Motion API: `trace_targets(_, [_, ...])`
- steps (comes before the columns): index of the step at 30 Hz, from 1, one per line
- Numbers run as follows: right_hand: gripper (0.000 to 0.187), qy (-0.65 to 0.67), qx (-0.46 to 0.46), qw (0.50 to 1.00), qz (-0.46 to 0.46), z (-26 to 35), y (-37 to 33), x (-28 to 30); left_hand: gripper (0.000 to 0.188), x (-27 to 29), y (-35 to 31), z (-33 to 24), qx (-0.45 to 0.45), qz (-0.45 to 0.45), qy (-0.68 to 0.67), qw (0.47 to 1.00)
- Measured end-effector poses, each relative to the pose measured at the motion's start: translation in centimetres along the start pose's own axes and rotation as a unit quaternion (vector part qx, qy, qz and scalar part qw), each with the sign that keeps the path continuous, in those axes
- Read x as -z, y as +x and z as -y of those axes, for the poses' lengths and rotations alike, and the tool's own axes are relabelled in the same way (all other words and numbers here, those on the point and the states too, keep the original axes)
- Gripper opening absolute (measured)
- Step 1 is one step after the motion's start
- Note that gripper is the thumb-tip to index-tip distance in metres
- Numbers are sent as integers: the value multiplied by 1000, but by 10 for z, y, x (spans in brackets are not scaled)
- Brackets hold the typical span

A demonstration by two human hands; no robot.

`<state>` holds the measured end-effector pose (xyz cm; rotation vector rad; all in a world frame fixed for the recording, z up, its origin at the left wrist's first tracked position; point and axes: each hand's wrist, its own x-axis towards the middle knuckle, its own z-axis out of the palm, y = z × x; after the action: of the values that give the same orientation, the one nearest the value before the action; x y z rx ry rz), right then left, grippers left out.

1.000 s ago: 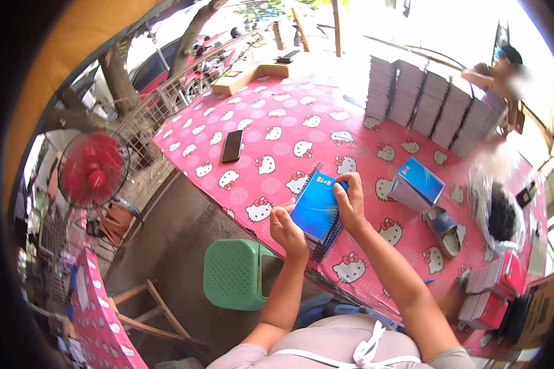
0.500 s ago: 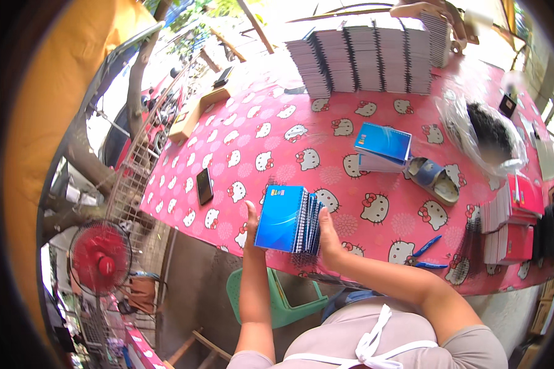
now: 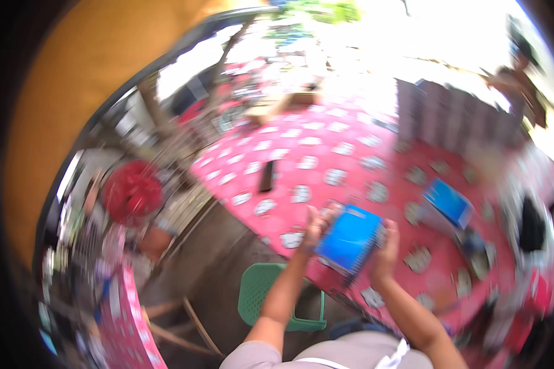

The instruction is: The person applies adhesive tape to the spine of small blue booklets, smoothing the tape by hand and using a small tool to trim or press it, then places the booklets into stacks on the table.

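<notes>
Between my two hands, above the near edge of the table, is a stack of blue spiral notebooks [image 3: 349, 237]. My left hand [image 3: 316, 226] is closed on its left side, and my right hand [image 3: 385, 249] presses its right side, by the wire binding. The picture is smeared by motion, so single notebooks in the stack do not show. To the right on the table lies another small pile of blue notebooks [image 3: 447, 203]. A blue-grey slipper [image 3: 476, 252] is beside that pile.
The pink patterned tablecloth [image 3: 314, 163] carries a dark phone [image 3: 266, 176], tall notebook stacks [image 3: 455, 117] and a plastic bag with something black [image 3: 531, 227]. A green chair [image 3: 261, 286] stands below the table's edge, a red fan [image 3: 132, 192] at left. Another person [image 3: 520, 92] is at far right.
My view has swung left, so the table and fan appear further right. My hands still hold the notebook stack, now turned so that its binding edge slants.
</notes>
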<state>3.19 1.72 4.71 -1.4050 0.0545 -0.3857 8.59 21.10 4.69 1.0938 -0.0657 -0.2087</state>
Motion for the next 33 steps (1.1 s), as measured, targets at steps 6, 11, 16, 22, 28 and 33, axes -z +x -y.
trace_targets(6, [44,181,-87,964,174,-72,82,40,52,-45,-53,80,-195,-174,-222,939])
trace_targets(11, [66,283,-154,904,280,-56,82,24,44,-69,-18,124,-281,-300,-102,906])
trace_targets(16, [71,287,-189,903,259,-52,78,5,43,-77,-25,98,-351,-426,107,827])
trace_targets(22, [79,305,-200,900,239,-47,85,14,38,-84,-26,84,-359,-418,129,824])
trace_targets(28, [89,261,-171,921,234,-44,79,10,38,-84,-27,87,-338,-439,154,818])
trace_targets(33, [86,267,-175,922,219,-39,80,18,40,-70,-15,104,-386,-445,83,804])
